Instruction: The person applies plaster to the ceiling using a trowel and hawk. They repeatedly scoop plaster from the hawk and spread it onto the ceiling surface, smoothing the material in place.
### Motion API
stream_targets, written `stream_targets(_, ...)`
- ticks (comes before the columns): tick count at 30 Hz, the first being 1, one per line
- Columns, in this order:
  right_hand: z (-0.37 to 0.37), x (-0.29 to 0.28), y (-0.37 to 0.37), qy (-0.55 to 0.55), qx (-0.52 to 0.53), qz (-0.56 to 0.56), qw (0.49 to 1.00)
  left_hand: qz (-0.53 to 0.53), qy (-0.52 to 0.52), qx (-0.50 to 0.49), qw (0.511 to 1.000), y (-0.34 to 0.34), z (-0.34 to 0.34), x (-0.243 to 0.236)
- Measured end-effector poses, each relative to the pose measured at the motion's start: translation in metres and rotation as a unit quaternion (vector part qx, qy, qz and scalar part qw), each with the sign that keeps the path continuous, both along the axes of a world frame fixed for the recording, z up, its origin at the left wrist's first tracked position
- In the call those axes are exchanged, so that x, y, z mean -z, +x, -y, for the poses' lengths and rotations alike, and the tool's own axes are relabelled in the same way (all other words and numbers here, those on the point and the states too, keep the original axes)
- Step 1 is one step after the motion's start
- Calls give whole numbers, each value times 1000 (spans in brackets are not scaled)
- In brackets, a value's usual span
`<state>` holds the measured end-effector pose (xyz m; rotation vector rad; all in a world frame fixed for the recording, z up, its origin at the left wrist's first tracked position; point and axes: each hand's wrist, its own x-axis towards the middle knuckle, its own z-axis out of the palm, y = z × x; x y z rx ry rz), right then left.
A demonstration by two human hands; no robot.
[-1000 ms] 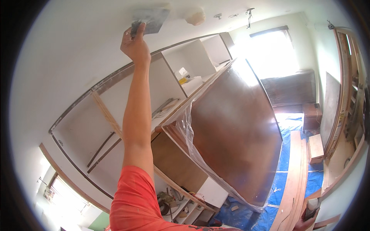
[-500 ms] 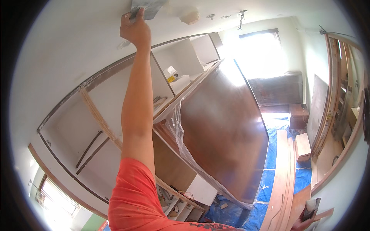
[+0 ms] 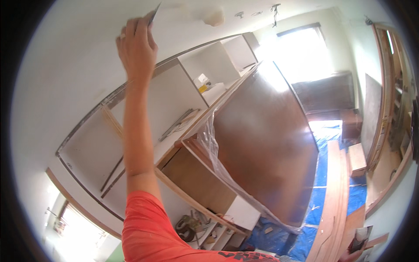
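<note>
My left hand (image 3: 137, 50), on a raised arm in a red sleeve, grips a thin metal scraper blade (image 3: 154, 13), now seen nearly edge-on against the white ceiling (image 3: 78, 52). To its right on the ceiling is a beige patch (image 3: 214, 17). Low at the right, my right hand (image 3: 352, 255) holds a second metal scraper (image 3: 361, 236) with a dark grip, partly cut off by the rim.
Below stand white open cabinets (image 3: 207, 65) and a large brown panel (image 3: 257, 161) with loose plastic film. Long boards (image 3: 329, 192) lie on blue sheeting (image 3: 321, 153). A bright window (image 3: 301, 52) is ahead, a wooden frame (image 3: 377, 109) at right.
My left hand has moved leftward, and its scraper has turned from flat-on to nearly edge-on. My right hand stays low at the right.
</note>
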<state>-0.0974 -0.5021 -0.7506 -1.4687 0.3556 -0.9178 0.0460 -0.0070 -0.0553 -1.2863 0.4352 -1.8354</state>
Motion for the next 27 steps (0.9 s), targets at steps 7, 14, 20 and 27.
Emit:
stream_targets(7,-46,42,20,25,-78,-31,996,-49,35,-362,930,-7,81,-38)
stream_targets(14,-73,62,45,73,-96,-11,993,-64,106,-466,876,22,105,-53)
stream_targets(20,-83,71,50,96,-94,12,991,-50,48,-540,839,31,114,-65)
stream_targets(27,-85,81,52,104,-99,14,990,-32,25,-564,825,37,107,-72)
